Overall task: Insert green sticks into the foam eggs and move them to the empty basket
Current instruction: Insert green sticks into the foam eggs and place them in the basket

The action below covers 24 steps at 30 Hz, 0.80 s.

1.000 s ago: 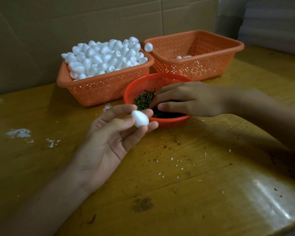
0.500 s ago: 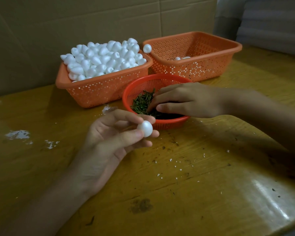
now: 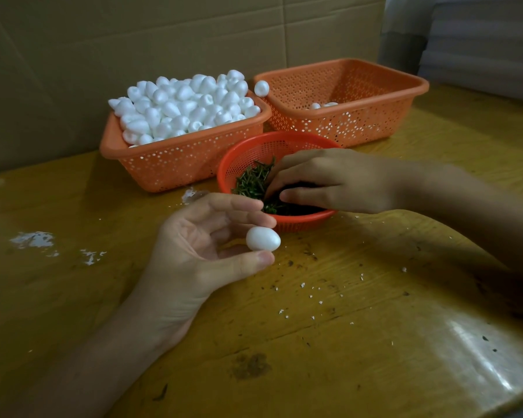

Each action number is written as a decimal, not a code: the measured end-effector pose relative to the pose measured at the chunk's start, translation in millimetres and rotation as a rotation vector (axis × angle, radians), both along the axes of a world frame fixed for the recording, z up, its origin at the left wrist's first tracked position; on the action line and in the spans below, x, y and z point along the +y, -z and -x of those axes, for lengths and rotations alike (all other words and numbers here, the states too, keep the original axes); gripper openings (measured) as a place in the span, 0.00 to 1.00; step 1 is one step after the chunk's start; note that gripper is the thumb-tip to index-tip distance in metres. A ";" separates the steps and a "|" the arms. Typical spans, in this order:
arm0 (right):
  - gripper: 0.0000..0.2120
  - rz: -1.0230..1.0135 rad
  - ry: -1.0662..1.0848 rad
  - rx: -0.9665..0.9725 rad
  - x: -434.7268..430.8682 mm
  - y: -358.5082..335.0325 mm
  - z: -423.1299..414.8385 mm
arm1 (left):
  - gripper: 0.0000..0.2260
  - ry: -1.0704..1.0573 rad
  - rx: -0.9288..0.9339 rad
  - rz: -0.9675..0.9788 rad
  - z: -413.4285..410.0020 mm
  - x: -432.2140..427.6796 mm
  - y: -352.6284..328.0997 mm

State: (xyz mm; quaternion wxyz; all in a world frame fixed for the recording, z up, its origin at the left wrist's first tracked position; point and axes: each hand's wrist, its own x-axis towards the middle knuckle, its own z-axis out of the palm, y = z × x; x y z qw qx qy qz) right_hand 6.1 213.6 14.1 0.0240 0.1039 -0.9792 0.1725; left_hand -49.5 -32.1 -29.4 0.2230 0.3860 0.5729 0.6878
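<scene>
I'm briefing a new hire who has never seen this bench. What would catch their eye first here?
The heap of white foam eggs, piled above the rim of the back-left orange basket, stands out most. Next comes the single foam egg pinched by the left hand at centre, just in front of the round red basket where the right hand reaches into green sticks.

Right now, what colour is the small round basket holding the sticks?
The round basket is red, with small holes; head view.
</scene>
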 end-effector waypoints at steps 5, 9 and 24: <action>0.13 -0.044 -0.067 0.102 -1.0 0.9 -1.5 | 0.18 0.019 0.014 -0.003 -1.0 0.9 0.7; 0.09 -0.018 -0.098 0.253 -5.2 6.7 0.3 | 0.17 0.035 -0.015 -0.017 -2.1 1.4 1.0; 0.05 0.104 0.022 0.538 -14.7 16.4 -3.9 | 0.17 0.010 -0.047 -0.015 -5.3 3.2 -1.5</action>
